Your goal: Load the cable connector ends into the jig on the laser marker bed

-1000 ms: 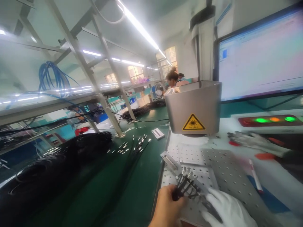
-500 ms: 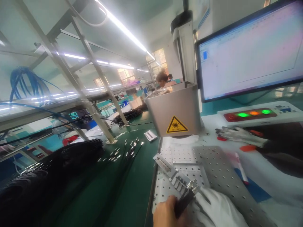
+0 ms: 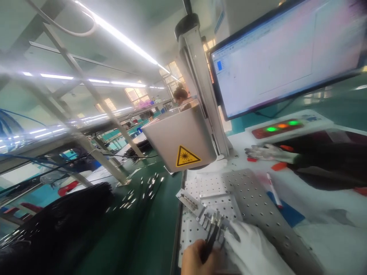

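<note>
Left hand [image 3: 197, 259], bare, is closed around a small bundle of thin black cables [image 3: 210, 238] at the bottom edge of the head view, and their short metal tips point up toward a narrow metal fixture [image 3: 200, 214] on the perforated plate [image 3: 252, 198]. Right hand [image 3: 252, 252], in a white cloth glove, lies just beside the bundle; its fingers touch the cable ends, but I cannot tell whether they pinch them or only steady them. Compared with a second ago, the camera has turned and tilted, so the machine and the screen now lean to the left, and the bundle looks more gathered: the tips were spread like a fan before, and now they stand closer together near the fixture. I judge from this that the ends are being lined up with the fixture slots. The plate is dull grey metal with regular rows of small holes. The laser head [image 3: 179, 141] above it is a smooth pale box with a yellow triangular warning label [image 3: 186, 156]. On the green table [image 3: 155, 229] at the left lies a big glossy heap of black cable [image 3: 57, 221], and some loose metal-tipped ends [image 3: 143, 189] are scattered beside it.
</note>
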`<state>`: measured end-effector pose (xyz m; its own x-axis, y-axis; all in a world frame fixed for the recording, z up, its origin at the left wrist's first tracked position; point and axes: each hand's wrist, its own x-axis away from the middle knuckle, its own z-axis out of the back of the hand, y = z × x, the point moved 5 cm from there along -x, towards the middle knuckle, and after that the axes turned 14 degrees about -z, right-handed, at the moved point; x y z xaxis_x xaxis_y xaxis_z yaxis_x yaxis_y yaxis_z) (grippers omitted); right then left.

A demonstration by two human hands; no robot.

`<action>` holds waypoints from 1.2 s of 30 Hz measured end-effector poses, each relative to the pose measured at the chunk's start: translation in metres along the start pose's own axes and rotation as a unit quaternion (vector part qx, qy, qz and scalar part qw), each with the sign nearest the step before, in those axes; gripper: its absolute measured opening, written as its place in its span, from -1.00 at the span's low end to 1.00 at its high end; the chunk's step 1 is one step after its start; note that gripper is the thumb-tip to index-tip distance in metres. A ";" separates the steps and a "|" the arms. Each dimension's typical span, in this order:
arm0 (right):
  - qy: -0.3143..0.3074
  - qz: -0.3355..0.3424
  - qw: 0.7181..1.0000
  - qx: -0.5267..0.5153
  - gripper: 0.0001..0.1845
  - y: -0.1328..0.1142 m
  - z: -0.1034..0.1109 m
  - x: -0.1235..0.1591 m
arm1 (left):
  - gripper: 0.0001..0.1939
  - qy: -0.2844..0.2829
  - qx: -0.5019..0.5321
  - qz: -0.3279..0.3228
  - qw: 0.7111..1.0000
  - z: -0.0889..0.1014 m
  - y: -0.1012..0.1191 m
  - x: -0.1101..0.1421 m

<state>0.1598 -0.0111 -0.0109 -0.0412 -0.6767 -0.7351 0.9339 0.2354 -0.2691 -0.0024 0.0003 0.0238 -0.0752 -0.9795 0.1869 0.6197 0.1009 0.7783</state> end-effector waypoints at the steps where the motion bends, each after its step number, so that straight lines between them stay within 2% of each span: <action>1: 0.033 -0.018 0.999 -0.017 -0.66 0.001 0.000 0.001 | -0.68 -0.005 0.015 0.000 1.000 -0.001 -0.003 -0.001; 3: 0.073 -0.042 0.995 -0.046 -0.65 0.003 0.000 0.003 | -0.70 -0.017 0.036 0.015 0.999 -0.003 -0.008 -0.002; 8: -0.004 0.009 1.000 0.003 -0.66 -0.001 0.003 -0.001 | -0.72 -0.053 0.098 0.061 0.992 -0.011 -0.008 -0.003; 10: 0.010 0.006 1.000 0.002 -0.68 0.001 0.010 -0.005 | -0.71 -0.062 0.133 0.076 0.986 -0.016 -0.005 -0.003; 14: 0.019 0.023 1.000 -0.007 -0.65 0.001 0.014 -0.007 | -0.68 -0.034 0.145 0.070 0.986 -0.023 0.000 -0.004; 17: -0.001 0.053 0.999 -0.005 -0.67 0.001 0.013 -0.007 | -0.67 -0.010 0.130 0.070 0.989 -0.021 -0.001 -0.003; 19: -0.006 0.064 0.998 -0.012 -0.65 0.000 0.016 -0.009 | -0.66 0.014 0.104 0.038 0.994 -0.010 0.000 -0.004; 21: 0.003 0.061 0.998 -0.017 -0.62 -0.001 0.020 -0.012 | -0.59 0.048 0.070 -0.022 0.996 0.006 0.005 -0.006; 23: 0.001 0.052 0.999 -0.016 -0.61 -0.003 0.023 -0.014 | -0.49 0.056 0.091 -0.056 0.993 0.017 0.007 -0.008; 24: -0.005 0.047 0.999 -0.015 -0.63 -0.003 0.023 -0.014 | -0.43 0.041 0.127 -0.051 0.990 0.018 0.006 -0.009; 26: -0.022 0.041 0.999 -0.013 -0.67 -0.004 0.020 -0.015 | -0.33 0.015 0.221 -0.017 0.975 0.013 0.003 -0.011; 29: -0.036 0.046 0.998 -0.010 -0.68 -0.003 0.016 -0.014 | -0.28 0.041 0.287 0.008 0.957 0.005 -0.003 -0.012; 36: -0.008 0.037 0.999 -0.020 -0.61 -0.008 0.027 -0.020 | -0.48 0.066 0.225 -0.022 0.972 -0.003 -0.013 -0.013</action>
<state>0.1630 -0.0183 0.0222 0.0339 -0.6678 -0.7435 0.9191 0.3131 -0.2393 -0.0071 0.0114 0.0090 0.0255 -0.9955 0.0917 0.2106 0.0950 0.9729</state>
